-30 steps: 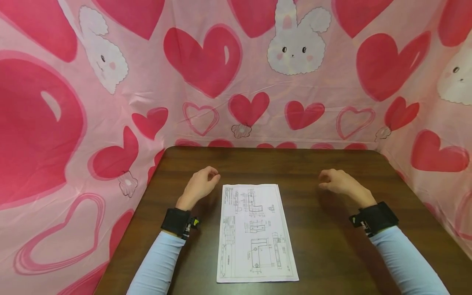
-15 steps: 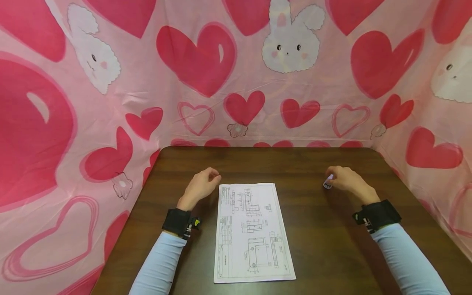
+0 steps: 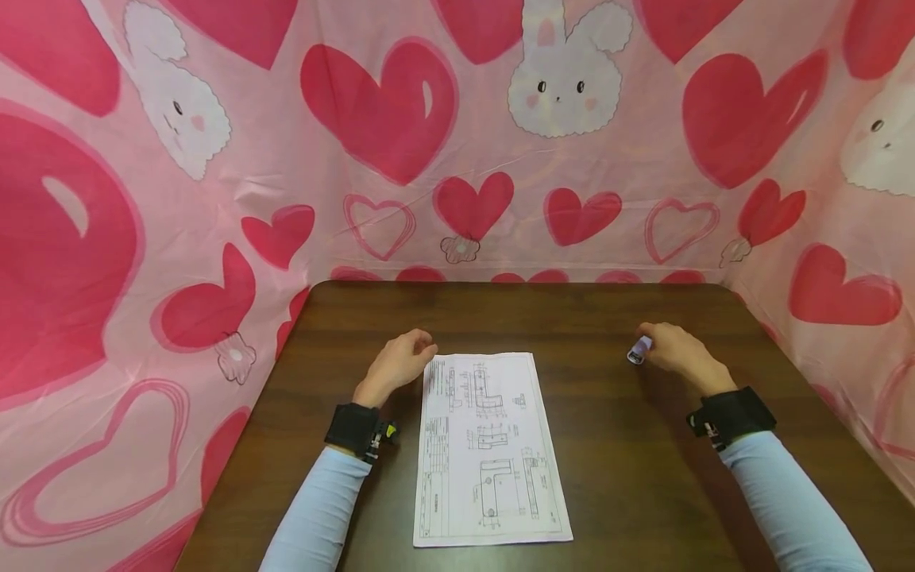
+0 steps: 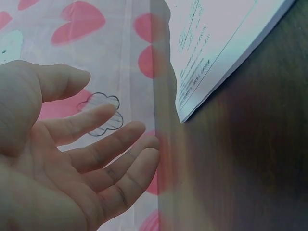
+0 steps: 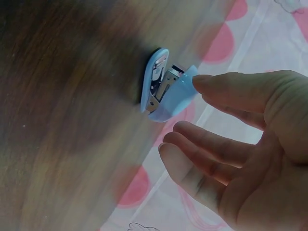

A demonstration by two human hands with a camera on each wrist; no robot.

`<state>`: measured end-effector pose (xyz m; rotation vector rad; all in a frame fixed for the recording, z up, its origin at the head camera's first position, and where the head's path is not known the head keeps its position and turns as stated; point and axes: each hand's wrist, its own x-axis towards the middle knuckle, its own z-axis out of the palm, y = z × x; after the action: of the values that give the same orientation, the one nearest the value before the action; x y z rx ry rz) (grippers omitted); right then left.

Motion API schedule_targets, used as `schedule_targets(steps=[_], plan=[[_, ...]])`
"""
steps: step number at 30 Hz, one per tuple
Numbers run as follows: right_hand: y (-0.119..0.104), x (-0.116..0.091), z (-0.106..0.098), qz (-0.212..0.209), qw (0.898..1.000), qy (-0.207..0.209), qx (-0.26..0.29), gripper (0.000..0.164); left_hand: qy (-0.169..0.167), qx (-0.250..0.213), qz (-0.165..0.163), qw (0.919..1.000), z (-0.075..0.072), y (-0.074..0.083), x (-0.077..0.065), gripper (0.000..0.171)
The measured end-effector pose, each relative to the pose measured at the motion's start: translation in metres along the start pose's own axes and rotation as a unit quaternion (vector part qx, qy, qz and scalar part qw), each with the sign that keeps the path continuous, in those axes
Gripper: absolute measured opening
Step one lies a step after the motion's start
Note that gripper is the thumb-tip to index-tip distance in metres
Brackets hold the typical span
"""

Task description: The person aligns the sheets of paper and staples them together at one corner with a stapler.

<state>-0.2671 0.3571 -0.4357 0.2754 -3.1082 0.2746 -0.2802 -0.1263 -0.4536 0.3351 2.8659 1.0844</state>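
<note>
A small lavender-blue mini stapler (image 3: 639, 350) sits on the right half of the dark wooden table. In the right wrist view the stapler (image 5: 175, 96) shows its metal inside, its two halves spread apart. My right hand (image 3: 675, 353) is just beyond it, thumb tip right at the top cover and the other fingers loosely bent, not wrapped round it. My left hand (image 3: 399, 364) hovers by the upper left corner of the stacked paper sheets (image 3: 457, 445), which carry printed technical drawings. In the left wrist view that hand (image 4: 91, 149) has relaxed, spread fingers, nothing between them.
The wooden table (image 3: 615, 477) has rounded far corners. A pink curtain (image 3: 493, 159) with hearts and rabbits hangs behind the table and along both sides. Each wrist wears a black strap, the left strap (image 3: 353, 429) and the right strap (image 3: 739, 417).
The stapler, hidden at first by my right hand, now shows on the table, with the fingers drawn back from it. My left hand has moved slightly right, towards the sheets' corner.
</note>
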Motion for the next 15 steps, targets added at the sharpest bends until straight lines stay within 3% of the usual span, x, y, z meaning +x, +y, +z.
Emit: schedule_targets(steps=[10, 15], plan=[[0.001, 0.003, 0.004, -0.022, 1.000, -0.007, -0.007, 0.034, 0.000, -0.017, 0.009, 0.9998, 0.008, 0.006, -0.003, 0.037], [0.004, 0.005, 0.008, -0.025, 1.000, -0.014, -0.011, 0.034, 0.015, -0.010, 0.029, 0.9994, 0.018, 0.008, -0.002, 0.031]])
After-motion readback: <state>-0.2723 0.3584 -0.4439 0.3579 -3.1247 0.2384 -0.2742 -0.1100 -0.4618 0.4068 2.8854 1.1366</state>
